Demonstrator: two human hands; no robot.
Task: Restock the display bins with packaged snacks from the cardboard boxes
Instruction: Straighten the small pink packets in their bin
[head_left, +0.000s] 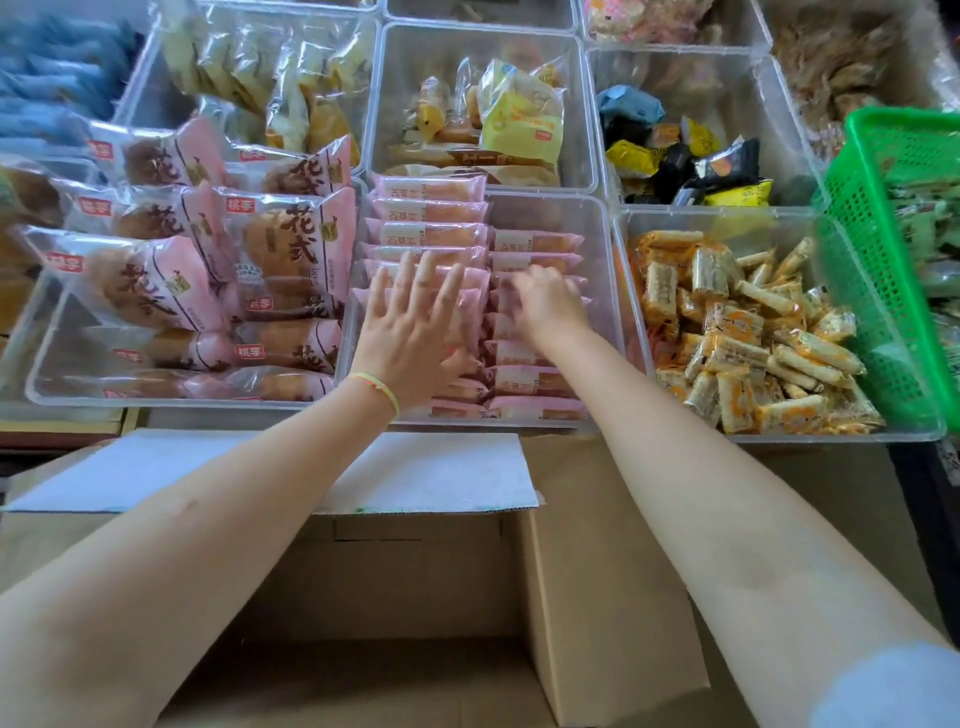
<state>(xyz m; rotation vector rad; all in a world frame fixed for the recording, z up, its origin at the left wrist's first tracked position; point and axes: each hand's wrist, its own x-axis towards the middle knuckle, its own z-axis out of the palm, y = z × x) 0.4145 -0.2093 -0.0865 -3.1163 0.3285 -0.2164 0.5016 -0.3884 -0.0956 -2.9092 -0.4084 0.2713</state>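
Note:
A clear display bin (602, 270) in the middle holds two rows of small pink snack packets (431, 234). My left hand (410, 322) lies flat with fingers spread on the left row of packets. My right hand (545, 301) reaches into the right row with its fingers curled down among the packets; it is blurred, so whether it pinches one I cannot tell. Below my arms stands an open cardboard box (426, 582) whose inside shows only bare cardboard. Its flap (441, 473) lies toward the bins.
A bin of large pink bread bags (197, 270) sits at the left, and one of small orange-and-white snack bars (748, 332) at the right. More clear bins (483, 109) stand behind. A green plastic basket (893, 249) leans at the far right.

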